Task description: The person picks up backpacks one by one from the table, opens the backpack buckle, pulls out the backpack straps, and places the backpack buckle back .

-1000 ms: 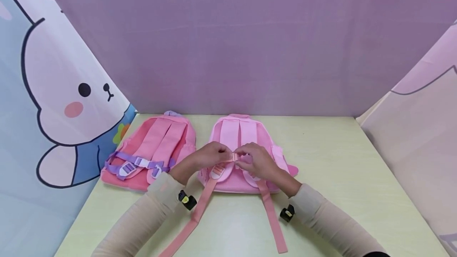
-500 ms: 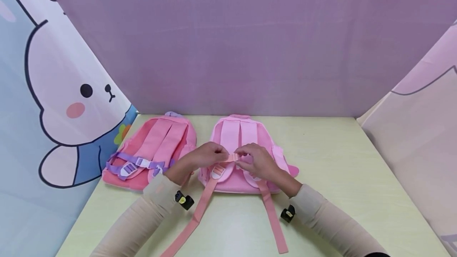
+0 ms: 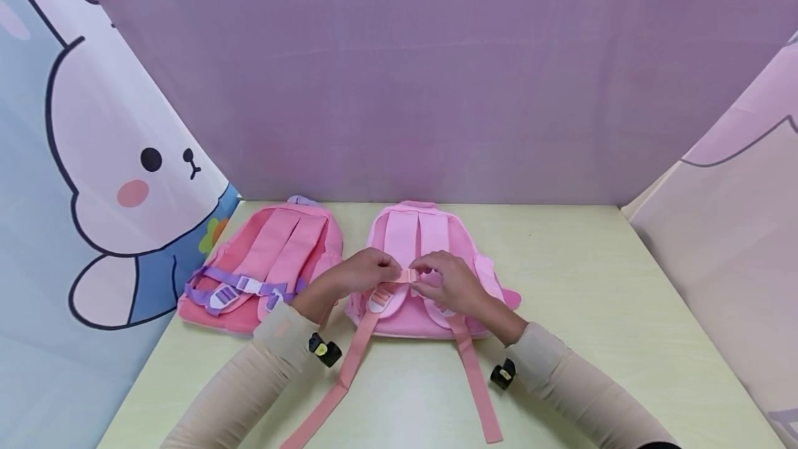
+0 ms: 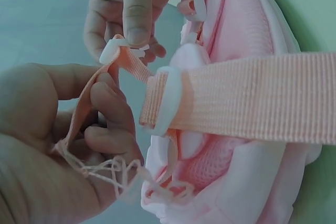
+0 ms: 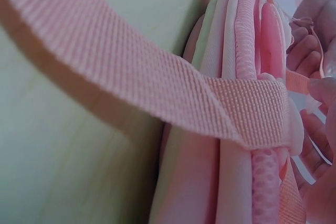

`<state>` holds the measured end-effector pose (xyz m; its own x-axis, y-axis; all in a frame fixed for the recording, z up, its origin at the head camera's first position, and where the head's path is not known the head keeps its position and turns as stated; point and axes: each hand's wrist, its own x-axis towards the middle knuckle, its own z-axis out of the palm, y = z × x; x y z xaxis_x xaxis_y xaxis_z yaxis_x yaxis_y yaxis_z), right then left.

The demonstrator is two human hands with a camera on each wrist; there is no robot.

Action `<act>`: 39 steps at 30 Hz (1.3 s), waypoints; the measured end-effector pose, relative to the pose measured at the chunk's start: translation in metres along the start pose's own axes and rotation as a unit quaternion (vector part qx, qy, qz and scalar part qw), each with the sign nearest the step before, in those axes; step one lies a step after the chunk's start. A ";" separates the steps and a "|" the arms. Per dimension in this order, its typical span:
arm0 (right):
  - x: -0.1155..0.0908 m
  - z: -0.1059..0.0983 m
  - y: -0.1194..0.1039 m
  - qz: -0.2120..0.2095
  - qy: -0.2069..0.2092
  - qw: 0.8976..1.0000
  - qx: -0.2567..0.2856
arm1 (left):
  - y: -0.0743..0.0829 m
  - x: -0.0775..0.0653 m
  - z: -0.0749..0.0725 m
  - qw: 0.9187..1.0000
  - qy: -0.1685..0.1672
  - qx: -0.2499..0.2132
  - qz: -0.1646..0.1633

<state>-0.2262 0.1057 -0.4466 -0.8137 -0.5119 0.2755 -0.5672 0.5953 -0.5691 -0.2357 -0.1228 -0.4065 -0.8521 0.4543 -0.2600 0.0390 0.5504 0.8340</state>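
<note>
A light-pink backpack (image 3: 405,325) lies back side up on the table, its shoulder straps facing me. Over its middle, my right hand (image 3: 450,281) pinches a small white buckle (image 4: 110,51) between thumb and fingers. My left hand (image 3: 368,270) holds the peach webbing strap (image 4: 81,109) that runs from this buckle. In the left wrist view, loose threads (image 4: 123,174) hang at the strap's frayed end by the left palm. A white strap adjuster (image 4: 169,100) with wide webbing sits beside the hands. The fingertips at the buckle are partly hidden in the head view.
Left of it lies a darker pink backpack (image 3: 264,244) with purple straps and a white clasp (image 3: 251,285). Two peach strap tails (image 3: 341,386) trail toward the front of the pale table (image 3: 592,296). A purple backdrop (image 3: 405,75) stands behind, with printed cloth at both sides.
My left hand has shifted slightly left along the strap, away from the buckle, so more peach webbing shows between the hands. The right hand stays almost still.
</note>
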 end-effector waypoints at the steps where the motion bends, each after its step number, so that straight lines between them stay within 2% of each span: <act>1: 0.000 0.000 0.000 0.001 0.000 1.000 0.001 | 0.000 0.000 0.000 1.000 -0.001 -0.003 -0.002; 10: -0.001 0.001 0.000 -0.015 0.009 1.000 0.008 | 0.000 0.004 0.003 1.000 -0.001 -0.020 -0.014; 22: 0.000 0.001 0.000 -0.029 0.011 1.000 0.005 | -0.002 0.006 0.005 1.000 -0.011 -0.024 0.004; 28: 0.001 0.001 0.000 -0.026 0.011 1.000 0.000 | -0.004 0.005 0.004 1.000 -0.012 -0.023 0.017; 34: 0.002 0.001 0.000 -0.015 0.007 1.000 -0.001 | -0.001 0.002 0.001 0.999 -0.020 -0.041 0.006; 39: 0.001 0.002 -0.001 -0.008 0.002 1.000 0.001 | -0.001 0.002 0.001 0.999 -0.023 -0.038 -0.002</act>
<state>-0.2260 0.1038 -0.4473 -0.8045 -0.5198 0.2874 -0.5803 0.5851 -0.5665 -0.2369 -0.1218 -0.4088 -0.8267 0.4859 -0.2835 -0.0047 0.4980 0.8672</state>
